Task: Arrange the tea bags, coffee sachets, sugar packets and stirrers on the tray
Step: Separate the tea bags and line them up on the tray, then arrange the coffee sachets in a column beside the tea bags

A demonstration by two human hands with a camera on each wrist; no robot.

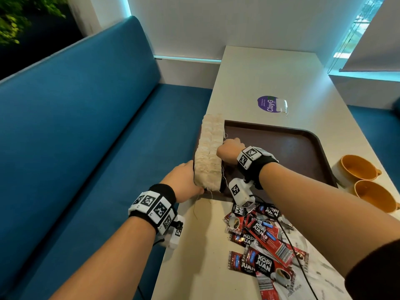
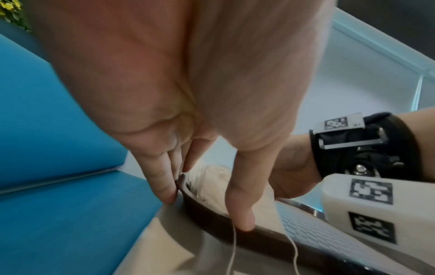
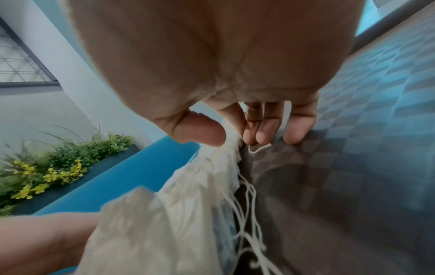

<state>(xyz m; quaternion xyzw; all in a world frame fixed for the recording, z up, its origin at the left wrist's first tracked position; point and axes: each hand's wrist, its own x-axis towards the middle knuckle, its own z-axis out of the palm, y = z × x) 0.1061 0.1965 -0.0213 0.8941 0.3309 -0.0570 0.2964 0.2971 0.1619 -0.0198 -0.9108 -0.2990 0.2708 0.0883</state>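
1. Head view: both hands press a row of tea bags (image 1: 209, 152) along the tray's (image 1: 303, 148) left edge.
2. Left hand (image 1: 184, 180) fingers straight; right hand (image 1: 229, 150) fingers loosely extended.
3. Coffee sachets (image 1: 262, 241) lie on the desk (image 1: 270, 79).

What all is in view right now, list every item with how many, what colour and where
Cream paper tea bags: one long packed row, standing along the tray's left edge, strings dangling.
Dark brown plastic tray: one, on the table.
Red and black coffee sachets: a loose pile, count unclear, on the table nearer than the tray.
Orange ceramic cups: two, right of the tray.
Purple round sticker: one, beyond the tray, a single white tea bag lying partly on it.
Beige table: one.
Blue bench seat: left.
Left hand: at the row's near end.
Right hand: against the row's right side.
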